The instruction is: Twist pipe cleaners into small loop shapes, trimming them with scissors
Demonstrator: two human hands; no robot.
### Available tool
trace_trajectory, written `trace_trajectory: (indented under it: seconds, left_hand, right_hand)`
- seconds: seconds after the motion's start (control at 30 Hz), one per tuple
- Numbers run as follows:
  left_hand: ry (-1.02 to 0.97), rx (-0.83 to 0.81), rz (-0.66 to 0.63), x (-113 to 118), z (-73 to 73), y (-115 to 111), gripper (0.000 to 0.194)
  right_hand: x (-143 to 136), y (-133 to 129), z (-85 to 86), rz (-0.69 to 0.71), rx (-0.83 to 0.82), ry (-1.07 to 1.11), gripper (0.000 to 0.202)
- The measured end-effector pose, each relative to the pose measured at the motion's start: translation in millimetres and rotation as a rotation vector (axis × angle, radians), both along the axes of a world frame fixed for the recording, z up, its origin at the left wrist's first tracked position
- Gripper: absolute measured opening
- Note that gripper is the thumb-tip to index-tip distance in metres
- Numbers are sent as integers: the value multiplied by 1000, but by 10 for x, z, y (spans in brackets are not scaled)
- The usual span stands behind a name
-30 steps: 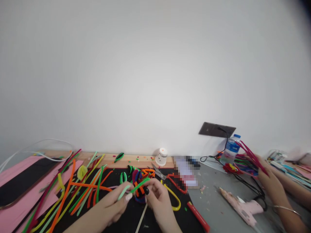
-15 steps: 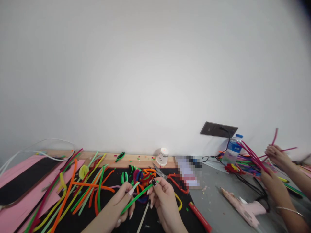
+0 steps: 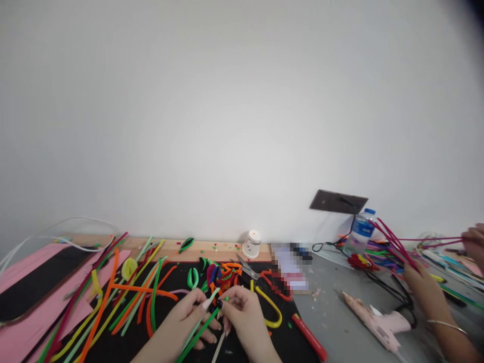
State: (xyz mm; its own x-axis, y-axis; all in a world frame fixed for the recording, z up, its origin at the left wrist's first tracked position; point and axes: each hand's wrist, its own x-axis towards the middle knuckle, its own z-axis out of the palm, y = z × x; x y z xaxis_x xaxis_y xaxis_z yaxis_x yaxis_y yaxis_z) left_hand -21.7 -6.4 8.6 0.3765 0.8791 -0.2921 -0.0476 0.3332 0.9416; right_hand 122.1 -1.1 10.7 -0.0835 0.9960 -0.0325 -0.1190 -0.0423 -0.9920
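My left hand (image 3: 180, 316) is closed around a pale green pipe cleaner (image 3: 214, 294), whose tip sticks up past the thumb. A brighter green pipe cleaner (image 3: 197, 335) slants across its fingers. The upper end of that green one is pinched by my right hand (image 3: 247, 318), between thumb and fingertips, close to the left hand. Below the right fingers runs a thin cream strip (image 3: 218, 347); whether it is gripped or lies on the mat I cannot tell. Just beyond both hands sits a tangled pile of orange pipe cleaners (image 3: 231, 272) with purple and green ones.
Loose pipe cleaners (image 3: 139, 288) spread over the black mat at left. Scissors (image 3: 264, 277), a paper cup (image 3: 251, 245), a red tube-like item (image 3: 309, 337) and a pink glue gun (image 3: 378, 322) lie around. At right, another person's hands (image 3: 425, 290) hold magenta pipe cleaners near a bottle (image 3: 360, 232).
My right hand has moved left, its fingertips sliding closer to my left hand along the green pipe cleaner. The other person's far hand has pulled away to the right.
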Motion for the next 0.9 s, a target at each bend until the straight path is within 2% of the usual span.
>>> trace_trajectory:
  seconds: [0.2, 0.37, 0.73, 0.9]
  left_hand:
    - [30, 37, -48, 58, 5, -39, 45]
    - [-31, 60, -130, 55, -66, -22, 44]
    - [-28, 49, -117, 66, -164, -27, 44]
    - [28, 65, -103, 78, -137, -50, 43]
  right_hand:
    - [-4, -20, 5, -9, -9, -19, 18]
    - [2, -3, -71, -36, -12, 32, 21]
    - [-14, -12, -66, -58, 24, 41, 19]
    - [-18, -35, -31, -82, 52, -6, 18]
